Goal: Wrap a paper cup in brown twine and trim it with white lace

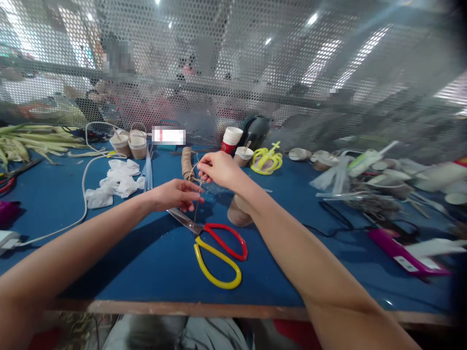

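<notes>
A strand of brown twine hangs down between my hands toward the scissors. My right hand is closed, pinching the twine near the top. Just left of it and lower, my left hand has its fingers stretched and slightly apart, with the strand at its fingertips; no firm grip shows. A spool of twine stands behind my hands. Large scissors with one red and one yellow handle lie below them, blades partly under my left hand. A brown, twine-coloured cup-shaped piece is partly hidden by my right forearm.
White crumpled gloves or plastic and a white cable lie left. Behind stand cups, a red-and-white cup stack and a yellow crown-shaped piece. Clutter and a purple tool lie right. A perforated metal screen closes the back.
</notes>
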Motion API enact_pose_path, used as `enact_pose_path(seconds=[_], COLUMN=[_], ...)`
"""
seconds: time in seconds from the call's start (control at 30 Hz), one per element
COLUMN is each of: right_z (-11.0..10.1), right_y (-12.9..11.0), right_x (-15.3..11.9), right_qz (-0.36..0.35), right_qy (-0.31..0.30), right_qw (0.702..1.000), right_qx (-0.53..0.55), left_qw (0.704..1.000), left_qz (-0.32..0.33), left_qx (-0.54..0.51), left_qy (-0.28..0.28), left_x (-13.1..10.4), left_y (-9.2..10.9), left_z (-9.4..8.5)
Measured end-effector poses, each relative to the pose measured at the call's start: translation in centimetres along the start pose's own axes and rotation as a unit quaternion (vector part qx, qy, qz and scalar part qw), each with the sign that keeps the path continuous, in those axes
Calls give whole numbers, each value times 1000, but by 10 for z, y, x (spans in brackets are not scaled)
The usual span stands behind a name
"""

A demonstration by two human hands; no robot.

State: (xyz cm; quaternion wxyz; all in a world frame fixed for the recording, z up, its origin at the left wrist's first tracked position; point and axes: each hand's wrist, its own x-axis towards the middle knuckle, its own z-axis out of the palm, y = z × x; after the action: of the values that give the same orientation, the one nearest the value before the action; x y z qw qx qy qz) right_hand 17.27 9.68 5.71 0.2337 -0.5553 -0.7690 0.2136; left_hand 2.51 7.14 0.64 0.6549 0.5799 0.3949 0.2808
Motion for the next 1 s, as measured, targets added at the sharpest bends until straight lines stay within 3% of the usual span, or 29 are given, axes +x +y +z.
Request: enact_pose_path(seconds=[0.13, 0.4, 0.57, 0.7, 0.87, 1.0], right_z=[-3, -10, -11, -13, -10, -10], right_y=[3, -2, 1, 13, 27, 32], right_x=[2, 1, 5, 20, 45, 57], right_qz=[5, -20, -36, -27, 10, 54], right_qy=[-34, -125, -226, -239, -237, -238], right_qw=[998, 986, 971, 971, 969, 963], right_qx=[55, 104, 70, -1, -74, -110], left_qw=[999, 970, 937, 912, 869, 853], left_qz=[27, 159, 236, 258, 296, 286], left_qx=[27, 65, 124, 145, 183, 255], left_qy=[23, 171, 228, 286, 353, 354], left_x=[-4, -21, -28, -39, -64, -87], left_y=[8, 46, 57, 58, 55, 53], left_z=[1, -34, -47, -59, -54, -44])
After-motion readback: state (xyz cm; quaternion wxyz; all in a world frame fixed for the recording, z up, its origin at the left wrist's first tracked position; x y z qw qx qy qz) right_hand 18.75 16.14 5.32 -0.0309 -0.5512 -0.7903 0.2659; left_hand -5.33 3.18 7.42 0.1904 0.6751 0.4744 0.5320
